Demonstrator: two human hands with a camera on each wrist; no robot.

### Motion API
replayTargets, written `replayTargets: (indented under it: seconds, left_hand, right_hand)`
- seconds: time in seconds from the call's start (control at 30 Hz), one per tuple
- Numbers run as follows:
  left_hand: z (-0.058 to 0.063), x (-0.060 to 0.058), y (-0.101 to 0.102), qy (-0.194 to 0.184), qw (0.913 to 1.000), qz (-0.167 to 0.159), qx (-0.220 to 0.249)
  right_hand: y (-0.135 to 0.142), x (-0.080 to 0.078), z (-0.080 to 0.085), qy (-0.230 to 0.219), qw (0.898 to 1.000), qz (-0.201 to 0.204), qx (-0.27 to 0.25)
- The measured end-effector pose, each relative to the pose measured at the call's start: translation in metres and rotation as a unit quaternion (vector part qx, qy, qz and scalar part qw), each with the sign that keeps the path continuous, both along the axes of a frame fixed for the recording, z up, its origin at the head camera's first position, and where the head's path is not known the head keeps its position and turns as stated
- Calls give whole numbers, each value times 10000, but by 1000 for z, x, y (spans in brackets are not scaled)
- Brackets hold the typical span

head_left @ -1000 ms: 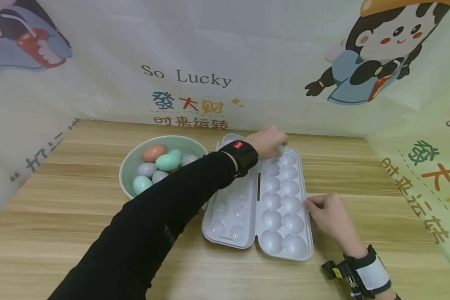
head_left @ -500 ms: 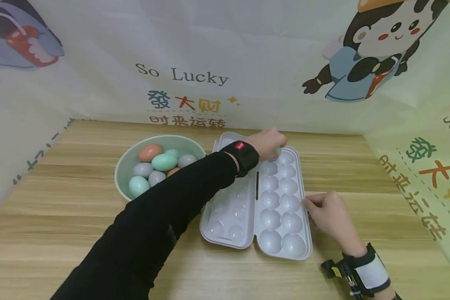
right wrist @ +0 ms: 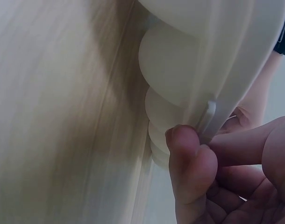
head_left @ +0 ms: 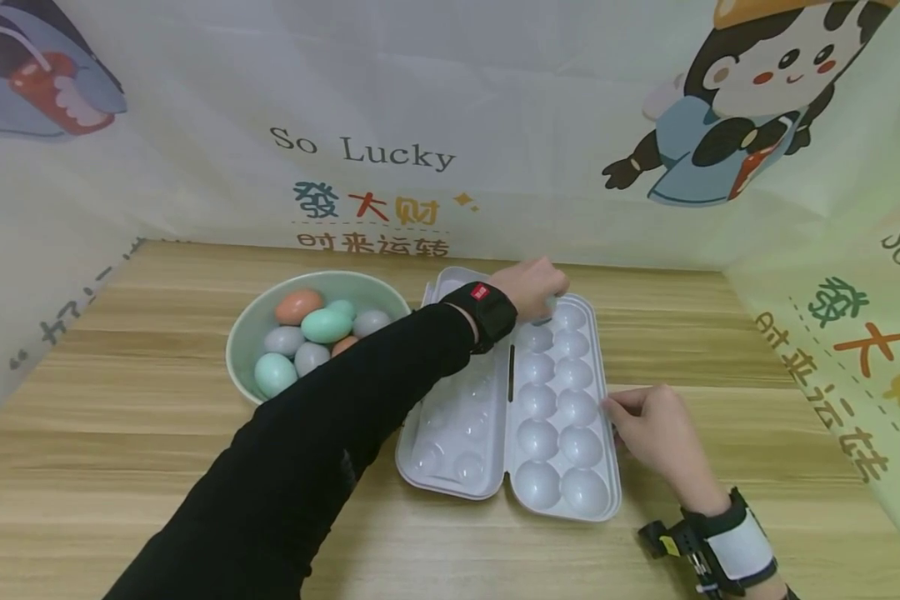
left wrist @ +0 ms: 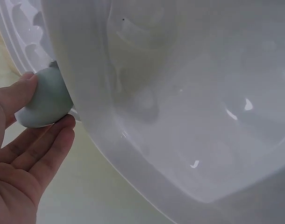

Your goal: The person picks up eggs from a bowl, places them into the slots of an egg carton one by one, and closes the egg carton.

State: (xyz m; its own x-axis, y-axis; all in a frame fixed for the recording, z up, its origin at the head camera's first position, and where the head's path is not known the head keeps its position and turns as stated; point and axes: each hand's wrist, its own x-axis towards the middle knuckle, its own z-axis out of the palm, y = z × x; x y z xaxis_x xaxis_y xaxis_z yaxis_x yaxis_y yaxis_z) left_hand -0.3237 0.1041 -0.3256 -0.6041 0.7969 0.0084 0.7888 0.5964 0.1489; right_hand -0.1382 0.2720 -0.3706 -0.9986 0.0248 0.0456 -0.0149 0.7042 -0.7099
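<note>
A white plastic egg carton [head_left: 537, 486] lies open on the table, its lid [head_left: 450, 458] folded out to the left. My left hand [head_left: 532, 287] reaches across the lid to the carton's far end. It holds a pale green egg [left wrist: 49, 100] between thumb and fingers, over the far-left cups. In the head view, most of that egg hides behind the hand. My right hand [head_left: 656, 433] pinches the carton's right rim; the right wrist view shows thumb and finger gripping the edge [right wrist: 226, 93]. The near cups hold no eggs.
Left of the carton stands a light green bowl [head_left: 243, 333] of several eggs: green, grey and an orange-brown egg [head_left: 298, 307]. My black left sleeve [head_left: 292, 458] covers its front right part. A printed cloth [head_left: 525, 150] rises behind the wooden table [head_left: 120, 400].
The egg in my left hand has shifted slightly left and down at the carton's far end. My right hand keeps its pinch on the rim. The head view has shifted a little.
</note>
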Motion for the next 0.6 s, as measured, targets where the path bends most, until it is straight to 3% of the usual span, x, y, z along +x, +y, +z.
replayTargets:
  seconds: [0.6]
  left_hand:
    - [-4, -3, -1, 52, 9994, 237, -235]
  right_hand:
    - [-1, 2, -2, -98, 9999, -69, -103]
